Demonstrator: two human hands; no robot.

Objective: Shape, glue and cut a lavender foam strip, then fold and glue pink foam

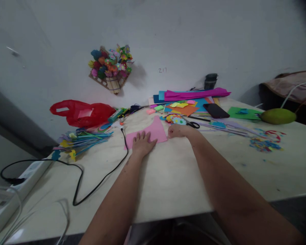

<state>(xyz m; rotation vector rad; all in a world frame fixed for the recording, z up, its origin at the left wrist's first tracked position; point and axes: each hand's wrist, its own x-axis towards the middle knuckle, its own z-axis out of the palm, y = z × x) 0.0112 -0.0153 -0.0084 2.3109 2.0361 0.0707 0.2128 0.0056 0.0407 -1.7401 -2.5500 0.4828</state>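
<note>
Pink sheet [158,131] lay on the counter [170,183], center of frame. Left hand [142,143] was flat on the sheet's lower middle, fingers spread apart, pressing from above with nothing gripped. Right hand [177,131] was at the sheet's right edge, fingers curled in closely; could not tell whether they pinched the edge or a small tool. Black-handled scissors [194,125] and flower cutouts [177,120] were just above the right hand in frame. Red bag [76,115] was left of center; phone [216,110] and colored scraps [264,143] were at right.
</note>
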